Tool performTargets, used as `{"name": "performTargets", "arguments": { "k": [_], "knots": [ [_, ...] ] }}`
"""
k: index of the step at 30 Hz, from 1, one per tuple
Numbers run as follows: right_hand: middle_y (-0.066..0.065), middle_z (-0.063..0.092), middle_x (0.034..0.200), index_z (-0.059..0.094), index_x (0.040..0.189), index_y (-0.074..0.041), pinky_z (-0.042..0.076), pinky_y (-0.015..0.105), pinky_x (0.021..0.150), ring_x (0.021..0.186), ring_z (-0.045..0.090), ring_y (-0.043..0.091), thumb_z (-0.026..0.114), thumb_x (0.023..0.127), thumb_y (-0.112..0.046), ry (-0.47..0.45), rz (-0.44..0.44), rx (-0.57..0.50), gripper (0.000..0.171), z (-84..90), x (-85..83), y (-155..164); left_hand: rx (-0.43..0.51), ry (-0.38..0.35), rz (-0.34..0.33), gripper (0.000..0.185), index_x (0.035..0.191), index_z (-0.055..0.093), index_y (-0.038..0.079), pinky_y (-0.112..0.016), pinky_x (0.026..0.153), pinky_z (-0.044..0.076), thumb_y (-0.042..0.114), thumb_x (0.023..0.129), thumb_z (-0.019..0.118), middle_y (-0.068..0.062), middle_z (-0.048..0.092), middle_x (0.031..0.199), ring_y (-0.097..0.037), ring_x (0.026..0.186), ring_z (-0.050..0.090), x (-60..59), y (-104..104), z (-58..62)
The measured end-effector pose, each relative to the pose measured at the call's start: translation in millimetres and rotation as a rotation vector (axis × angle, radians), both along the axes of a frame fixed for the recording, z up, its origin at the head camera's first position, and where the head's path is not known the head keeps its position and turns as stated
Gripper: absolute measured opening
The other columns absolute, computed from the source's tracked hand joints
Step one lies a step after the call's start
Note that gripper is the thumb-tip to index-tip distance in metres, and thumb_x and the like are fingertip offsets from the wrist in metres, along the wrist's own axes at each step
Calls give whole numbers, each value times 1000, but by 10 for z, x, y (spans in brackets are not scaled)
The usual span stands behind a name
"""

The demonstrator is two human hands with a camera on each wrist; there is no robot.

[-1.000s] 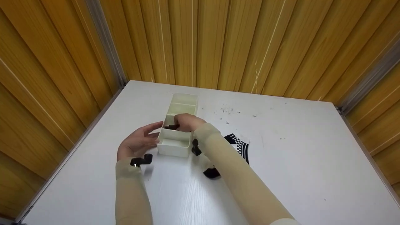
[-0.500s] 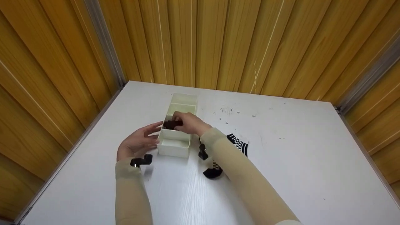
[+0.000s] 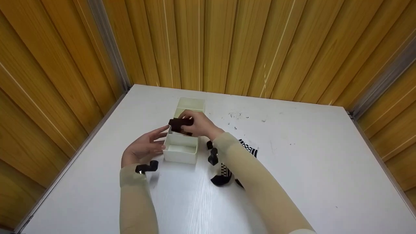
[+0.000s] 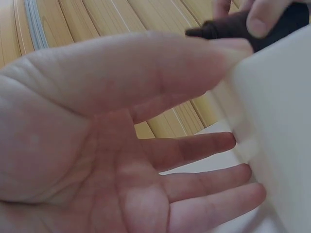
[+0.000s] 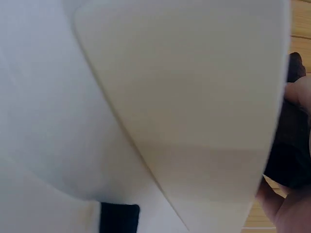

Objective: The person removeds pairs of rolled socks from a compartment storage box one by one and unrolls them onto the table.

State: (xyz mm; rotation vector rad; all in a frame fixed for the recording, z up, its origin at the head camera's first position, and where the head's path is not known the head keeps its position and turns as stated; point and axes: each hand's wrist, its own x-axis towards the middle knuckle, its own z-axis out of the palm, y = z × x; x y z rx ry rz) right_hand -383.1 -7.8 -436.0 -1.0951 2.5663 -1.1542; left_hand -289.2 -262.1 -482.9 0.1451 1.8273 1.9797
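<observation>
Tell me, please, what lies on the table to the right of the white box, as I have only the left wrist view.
Observer: The head view shows black-and-white checkered fabric, probably socks, on the table to the right of the white box, partly hidden by the right forearm.

Operator: Thank you; could you also say over which part of the box the right hand holds that dark bundle?

Observer: In the head view it is just beyond the box's nearest compartment; whether it touches the box, I cannot tell.
</observation>
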Motion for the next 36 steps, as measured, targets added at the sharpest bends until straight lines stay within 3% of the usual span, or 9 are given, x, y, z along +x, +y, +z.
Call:
{"name": "performTargets", "arguments": {
  "k": [6,17,26,36],
  "knots": [
    [13,73,117,71,121,-15,59,38,90,104,71,25,73,92,-16,-59,-39,-104,29,124,-41,154,24,-44,20,91,160,35,34,-46,116,45,-5,88,73,-6,31,167,-33,149,41,-8,5,7],
    [18,72,112,70,122,-9,61,32,73,98,70,23,74,89,-16,-217,-39,-247,34,361,15,744,86,-42,-6,89,160,37,29,-42,114,48,-8,87,72,-4,34,166,-28,145,48,-47,28,-7],
    [11,70,108,65,126,0,61,35,79,97,70,21,74,91,-11,-279,-58,-304,38,474,516,1695,137,-24,-18,89,162,33,24,-39,110,51,-10,88,69,-8,31,166,-28,141,52,-17,8,7],
    [10,70,107,64,123,1,61,35,74,94,71,17,73,93,-8,-270,-123,-230,33,324,973,2604,121,-61,35,88,158,41,29,-41,114,48,-7,85,75,-3,36,163,-26,142,52,0,-58,32]
  ]
}}
